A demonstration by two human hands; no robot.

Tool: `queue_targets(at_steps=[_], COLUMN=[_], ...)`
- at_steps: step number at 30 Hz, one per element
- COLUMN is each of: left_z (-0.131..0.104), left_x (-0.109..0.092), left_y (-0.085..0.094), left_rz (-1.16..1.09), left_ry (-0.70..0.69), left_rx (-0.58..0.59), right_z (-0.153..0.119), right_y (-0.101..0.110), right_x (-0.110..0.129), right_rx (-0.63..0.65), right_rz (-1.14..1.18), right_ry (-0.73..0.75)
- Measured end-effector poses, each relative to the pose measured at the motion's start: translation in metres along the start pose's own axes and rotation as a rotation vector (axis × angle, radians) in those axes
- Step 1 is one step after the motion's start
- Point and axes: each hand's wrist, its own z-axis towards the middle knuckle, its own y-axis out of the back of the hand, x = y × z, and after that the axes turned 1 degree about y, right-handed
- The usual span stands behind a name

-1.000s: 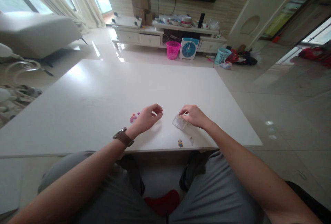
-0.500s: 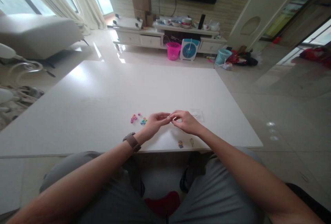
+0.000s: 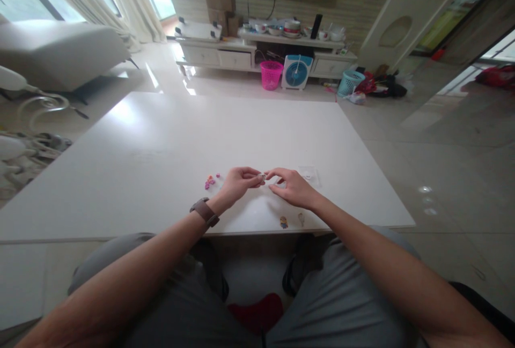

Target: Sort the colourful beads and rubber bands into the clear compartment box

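Small pale piece [image 3: 262, 176], mostly hidden, seems pinched in the left hand [image 3: 240, 182], the right hand [image 3: 295, 187] loosely open beside it.

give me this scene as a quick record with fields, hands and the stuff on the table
left hand: left hand pinches a small pale item
right hand: right hand beside it, thumb and forefinger apart; contact unclear
behind right hand: clear case
near edge: yellow-and-blue figure, small pale piece to its right
left of hands: pink and orange pieces
surface: white table
background: pink basket, blue-and-white fan
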Motion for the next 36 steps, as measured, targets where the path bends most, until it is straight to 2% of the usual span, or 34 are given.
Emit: queue_targets(at_steps=[5, 9, 12, 15, 20, 22, 24, 27, 31, 36], left_z=[0.028, 0.044, 0.051, 0.057, 0.063, 0.062, 0.061, 0.059, 0.057, 0.047], left_x=[-0.012, -0.011, -0.008, -0.003, 0.002, 0.003, 0.004, 0.008, 0.011, 0.001], left_y=[0.024, 0.027, 0.022, 0.019, 0.024, 0.026, 0.029, 0.034, 0.039, 0.036], left_rz=[0.489, 0.751, 0.85, 0.919, 1.03, 1.079, 1.109, 1.126, 1.154, 1.164], left_ry=[-0.125, -0.18, -0.188, -0.203, -0.212, -0.269, -0.32, -0.324, -0.337, -0.4], left_rx=[-0.137, -0.116, -0.091, -0.118, -0.177, -0.147, -0.062, 0.054, 0.101, 0.141], right_z=[-0.001, -0.005, -0.009, -0.012, -0.014, -0.014, -0.014, -0.013, -0.013, -0.012], right_y=[0.005, 0.011, 0.018, 0.025, 0.036, 0.039, 0.041, 0.041, 0.042, 0.038], right_x=[-0.004, -0.008, -0.012, -0.014, -0.016, -0.016, -0.016, -0.018, -0.024, -0.033], right_rx=[-0.06, -0.087, -0.116, -0.151, -0.195, -0.198, -0.195, -0.167, -0.037, 0.136], right_rz=[-0.053, -0.116, -0.178, -0.221, -0.246, -0.253, -0.266, -0.31, -0.416, -0.554], right_ry=[0.021, 0.04, 0.044, 0.021, -0.016, -0.023, -0.028, -0.039, -0.084, -0.117])
